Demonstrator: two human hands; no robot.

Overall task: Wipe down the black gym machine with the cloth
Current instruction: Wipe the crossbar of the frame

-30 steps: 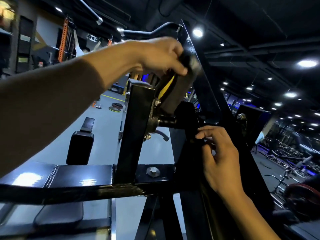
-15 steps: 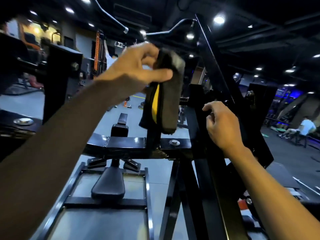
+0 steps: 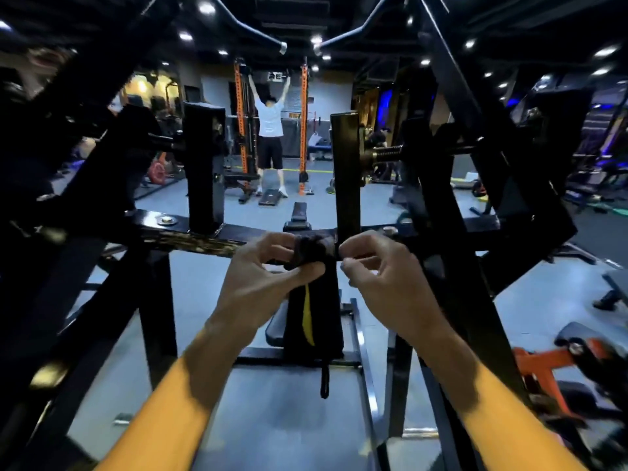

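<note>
Gripping one cloth [image 3: 314, 300]: two hands.

I see a dim hall lit by ceiling spotlights [image 3: 206, 8] at twelve o'clock; edges at three and nine smear and bend.

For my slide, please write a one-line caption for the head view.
Left hand grips the dark cloth before the machine's crossbar; right hand pinches its top edge.
</note>
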